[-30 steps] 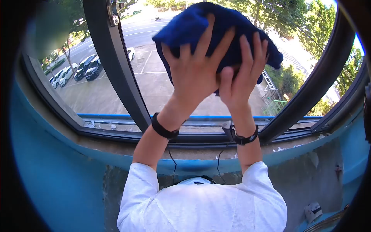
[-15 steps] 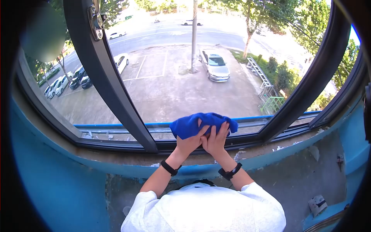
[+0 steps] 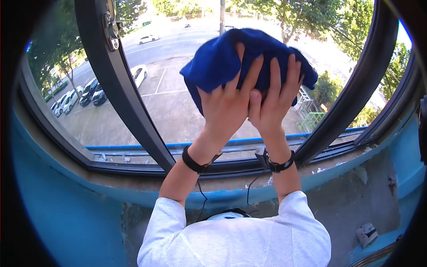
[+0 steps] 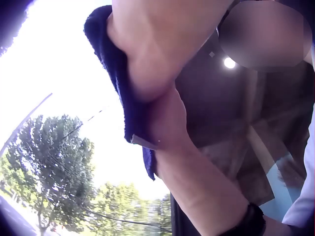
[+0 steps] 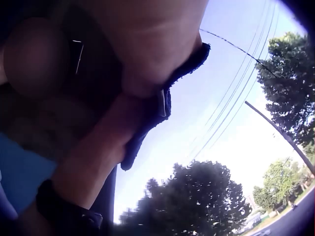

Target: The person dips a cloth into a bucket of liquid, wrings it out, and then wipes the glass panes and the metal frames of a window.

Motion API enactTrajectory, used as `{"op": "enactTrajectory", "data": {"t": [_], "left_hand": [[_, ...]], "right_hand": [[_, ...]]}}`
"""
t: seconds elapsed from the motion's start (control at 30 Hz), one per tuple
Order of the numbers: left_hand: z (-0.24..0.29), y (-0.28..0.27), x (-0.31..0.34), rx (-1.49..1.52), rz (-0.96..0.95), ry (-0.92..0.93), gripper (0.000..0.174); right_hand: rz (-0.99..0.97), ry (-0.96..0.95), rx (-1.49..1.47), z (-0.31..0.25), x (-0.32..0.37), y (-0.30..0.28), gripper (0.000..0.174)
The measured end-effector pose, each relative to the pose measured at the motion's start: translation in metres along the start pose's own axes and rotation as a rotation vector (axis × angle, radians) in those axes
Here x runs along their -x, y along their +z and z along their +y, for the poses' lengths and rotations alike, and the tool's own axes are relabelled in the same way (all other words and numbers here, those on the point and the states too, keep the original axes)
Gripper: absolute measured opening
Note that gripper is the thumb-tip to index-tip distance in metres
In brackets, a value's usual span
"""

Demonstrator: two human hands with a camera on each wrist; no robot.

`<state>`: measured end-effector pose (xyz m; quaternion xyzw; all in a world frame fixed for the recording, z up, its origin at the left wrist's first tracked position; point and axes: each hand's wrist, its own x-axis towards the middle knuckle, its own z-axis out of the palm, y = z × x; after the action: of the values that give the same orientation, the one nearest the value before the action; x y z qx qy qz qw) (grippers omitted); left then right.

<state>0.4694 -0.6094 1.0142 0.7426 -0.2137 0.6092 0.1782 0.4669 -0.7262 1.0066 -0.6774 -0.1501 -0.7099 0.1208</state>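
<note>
A dark blue cloth [image 3: 215, 64] is spread against the upper part of the window pane, in the middle of the head view. My left hand [image 3: 224, 107] presses on it with fingers stretched out over the fabric. Beside it, my right hand [image 3: 272, 100] lies on the cloth too, its fingers straight and pointing up. The thumb side of the right hand meets the left hand. In the left wrist view, the cloth's edge [image 4: 115, 73] shows past the hands as a thin dark layer with a pale tag. The fingertips are hidden in both wrist views.
Dark window frame bars [image 3: 122, 84] stand on either side of the hands, with a metal latch [image 3: 112, 31] on the left one. Below runs a worn sill [image 3: 133, 175] with peeling paint above a blue wall [image 3: 66, 200]. Parked cars [image 3: 73, 100] and trees are outside.
Both hands and the cloth went down from high on the pane to the bottom of the window, bunched together, then back up, where the cloth is spread wide again.
</note>
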Motion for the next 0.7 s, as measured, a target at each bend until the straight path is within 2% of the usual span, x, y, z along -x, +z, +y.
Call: {"op": "enactTrajectory", "data": {"t": [0.07,0.17,0.27,0.3,0.33,0.43,0.5,0.57,0.7], "left_hand": [[-0.006,0.005,0.030,-0.044,-0.052,0.047,0.049],[-0.010,0.005,0.084,0.055,-0.234,0.055,0.048],[-0.007,0.009,0.144,0.058,-0.216,0.082,0.045],[-0.004,0.009,0.163,0.108,-0.284,0.065,0.044],[0.000,0.010,0.177,0.159,-0.347,0.050,0.044],[0.014,0.018,0.197,0.186,-0.385,0.026,0.043],[0.025,0.026,0.191,0.179,-0.359,0.033,0.044],[0.041,0.024,0.155,0.200,-0.345,0.046,0.045],[0.077,0.046,0.075,0.125,-0.167,0.099,0.047]], "right_hand": [[-0.060,0.040,0.022,-0.005,0.033,-0.003,0.059],[-0.165,0.104,0.025,-0.014,0.105,-0.010,0.062],[-0.226,0.123,0.016,-0.017,0.182,-0.020,0.063],[-0.244,0.151,0.010,-0.019,0.207,-0.025,0.063],[-0.259,0.178,0.007,-0.018,0.226,-0.029,0.063],[-0.271,0.167,-0.015,-0.007,0.253,-0.040,0.063],[-0.303,0.139,0.001,0.010,0.241,-0.048,0.064],[-0.329,0.123,0.026,0.027,0.208,-0.055,0.065],[-0.163,0.104,0.012,0.075,0.105,-0.060,0.060]]}}
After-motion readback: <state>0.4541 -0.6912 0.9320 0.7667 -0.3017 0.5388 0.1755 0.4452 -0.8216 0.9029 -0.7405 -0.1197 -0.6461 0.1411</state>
